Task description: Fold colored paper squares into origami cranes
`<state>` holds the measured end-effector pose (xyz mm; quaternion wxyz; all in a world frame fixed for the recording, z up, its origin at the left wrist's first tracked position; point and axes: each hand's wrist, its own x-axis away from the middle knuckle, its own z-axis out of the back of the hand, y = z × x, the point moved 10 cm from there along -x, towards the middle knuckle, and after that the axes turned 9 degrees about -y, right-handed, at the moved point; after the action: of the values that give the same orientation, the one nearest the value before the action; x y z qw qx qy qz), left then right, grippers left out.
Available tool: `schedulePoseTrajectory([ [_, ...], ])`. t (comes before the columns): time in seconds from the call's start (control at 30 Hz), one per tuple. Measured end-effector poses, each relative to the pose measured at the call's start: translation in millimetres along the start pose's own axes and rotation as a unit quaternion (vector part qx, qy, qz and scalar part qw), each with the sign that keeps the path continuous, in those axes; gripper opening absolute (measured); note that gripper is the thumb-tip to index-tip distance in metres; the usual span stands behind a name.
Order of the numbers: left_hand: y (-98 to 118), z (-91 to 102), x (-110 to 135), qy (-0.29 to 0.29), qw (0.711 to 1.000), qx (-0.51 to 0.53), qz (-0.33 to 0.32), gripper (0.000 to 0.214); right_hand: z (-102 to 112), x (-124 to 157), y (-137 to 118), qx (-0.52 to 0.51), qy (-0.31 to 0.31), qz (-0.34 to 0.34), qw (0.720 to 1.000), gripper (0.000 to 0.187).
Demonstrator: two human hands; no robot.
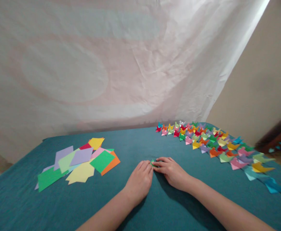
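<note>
Both of my hands rest together at the middle of a teal cloth-covered table [140, 141]. My left hand [140, 179] is curled, fingers closed against a small folded green paper [153, 162]. My right hand [170, 170] pinches the same green piece from the right, fingertips pressed on it. Only a sliver of the green paper shows between the fingers; its shape is hidden.
A loose pile of flat coloured paper squares [80, 162] lies at the left. Several rows of folded paper birds [212, 142] in many colours stretch along the right side. A white sheet [106, 64] hangs behind the table, and a beige wall [263, 73] stands at the right.
</note>
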<state>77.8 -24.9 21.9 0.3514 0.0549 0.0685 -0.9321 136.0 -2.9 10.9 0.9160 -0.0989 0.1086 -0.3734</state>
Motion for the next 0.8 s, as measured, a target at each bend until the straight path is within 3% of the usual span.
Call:
schedulePoseTrajectory([
  [0.23, 0.2, 2.3, 0.3, 0.001, 1.000, 0.014, 0.003, 0.031, 0.9, 0.1, -1.5, 0.018, 0.000, 0.008, 1.000, 0.044],
  [0.47, -5.9, 5.3, -0.2, -0.048, 0.998, 0.026, 0.002, 0.029, -1.0, 0.8, 0.6, 0.020, -0.008, 0.007, 1.000, 0.041],
  [0.8, -8.3, 7.9, -1.3, -0.051, 0.999, 0.007, -0.005, 0.023, 2.4, 2.1, -2.1, 0.027, -0.002, 0.018, 0.999, 0.039],
])
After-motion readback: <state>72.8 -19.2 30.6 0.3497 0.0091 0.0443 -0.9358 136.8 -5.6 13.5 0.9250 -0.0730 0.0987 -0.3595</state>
